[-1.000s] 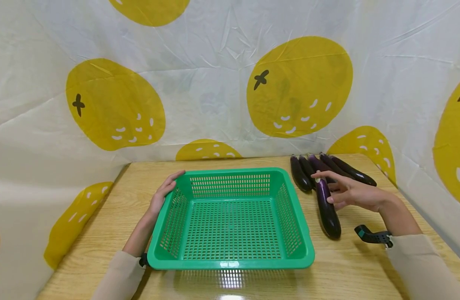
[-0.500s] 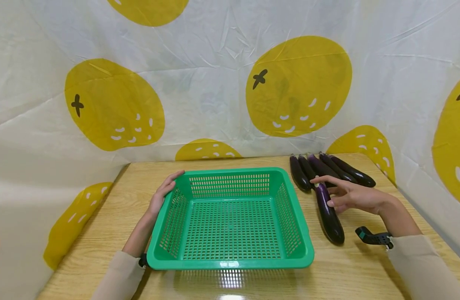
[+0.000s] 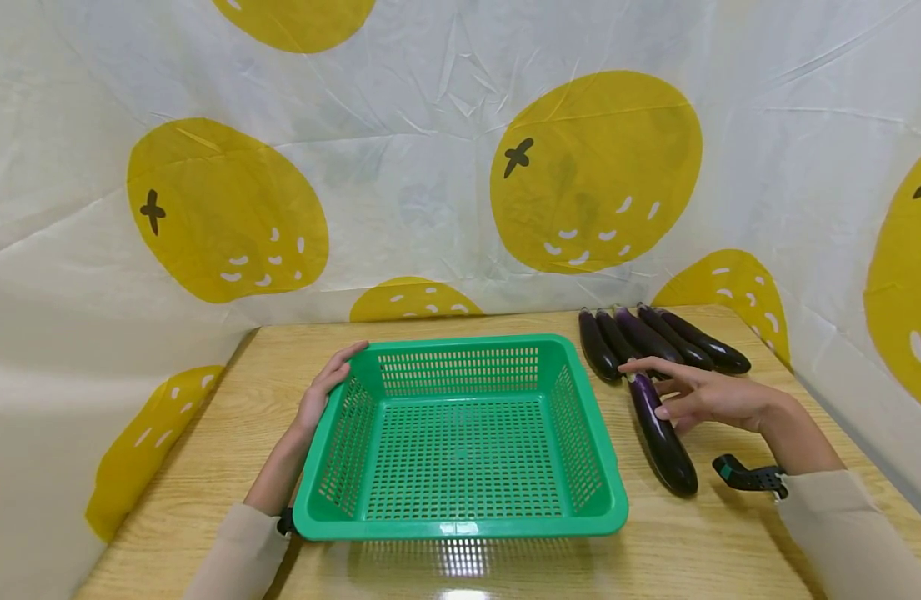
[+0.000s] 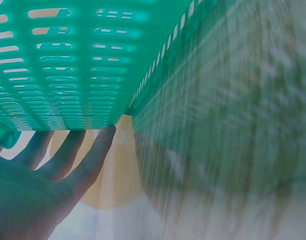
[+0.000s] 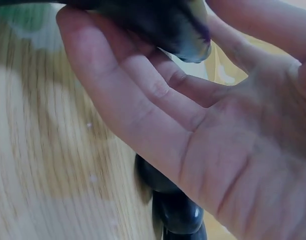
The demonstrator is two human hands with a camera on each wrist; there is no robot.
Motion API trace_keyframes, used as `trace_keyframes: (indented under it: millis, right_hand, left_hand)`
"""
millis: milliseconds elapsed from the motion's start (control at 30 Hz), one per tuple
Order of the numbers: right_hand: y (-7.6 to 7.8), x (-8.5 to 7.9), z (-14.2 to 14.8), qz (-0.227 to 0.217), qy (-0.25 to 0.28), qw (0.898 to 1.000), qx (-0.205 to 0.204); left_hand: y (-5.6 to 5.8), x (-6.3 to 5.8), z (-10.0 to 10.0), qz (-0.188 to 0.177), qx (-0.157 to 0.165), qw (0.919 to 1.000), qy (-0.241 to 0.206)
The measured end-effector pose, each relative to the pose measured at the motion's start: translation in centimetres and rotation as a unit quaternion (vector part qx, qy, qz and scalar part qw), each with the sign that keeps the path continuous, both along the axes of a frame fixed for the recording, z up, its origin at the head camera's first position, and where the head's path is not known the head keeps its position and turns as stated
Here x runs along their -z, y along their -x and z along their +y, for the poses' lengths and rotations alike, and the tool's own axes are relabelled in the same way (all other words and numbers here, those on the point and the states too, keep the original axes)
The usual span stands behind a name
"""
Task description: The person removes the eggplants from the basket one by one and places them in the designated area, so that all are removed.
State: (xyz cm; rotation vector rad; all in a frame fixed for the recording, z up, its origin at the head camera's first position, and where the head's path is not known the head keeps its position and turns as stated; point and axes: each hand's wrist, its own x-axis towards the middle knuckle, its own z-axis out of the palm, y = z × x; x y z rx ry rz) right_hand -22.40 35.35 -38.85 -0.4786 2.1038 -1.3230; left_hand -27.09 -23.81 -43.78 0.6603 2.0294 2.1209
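My left hand (image 3: 319, 398) rests against the left side of a green plastic basket (image 3: 460, 529). In the left wrist view its straight fingers (image 4: 90, 155) touch the basket's slotted outer wall. My right hand (image 3: 703, 398) pinches a dark purple eggplant (image 3: 664, 450) near its stem end, thumb on the near side and fingers beneath and behind. The eggplant slants, its rounded end toward me. From the right wrist view, fingers (image 5: 128, 95) support the eggplant's stem end (image 5: 178, 30) from below.
Several more eggplants (image 3: 598, 346) lie in a row at the back right of the wooden table (image 3: 227, 392). White cloth (image 3: 415, 217) printed with yellow fruit hangs behind and at both sides. The basket holds nothing.
The eggplant in my right hand has shifted slightly toward me, its rounded end swinging to the right. The right fingertips have come slightly nearer. My left hand and the basket stay put.
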Motion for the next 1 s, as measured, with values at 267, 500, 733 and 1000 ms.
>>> trace_keyframes:
  millis: [267, 500, 733, 1000]
  right_hand:
    - [0.00, 0.14, -0.06, 0.009, -0.018, 1.000, 0.024]
    - [0.02, 0.18, -0.07, 0.006, -0.026, 0.999, 0.036]
    - [0.08, 0.21, -0.23, -0.008, -0.027, 0.999, 0.043]
    - [-0.01, 0.00, -0.20, -0.003, -0.052, 0.998, 0.047]
  left_hand:
    - [-0.01, -0.02, 0.00, 0.002, 0.001, 1.0000, -0.001]
    - [0.03, 0.06, -0.01, -0.002, 0.003, 1.0000, -0.004]
    - [0.07, 0.06, -0.01, -0.007, 0.000, 1.0000, -0.004]
    - [0.04, 0.02, -0.04, -0.011, 0.002, 0.9999, -0.005]
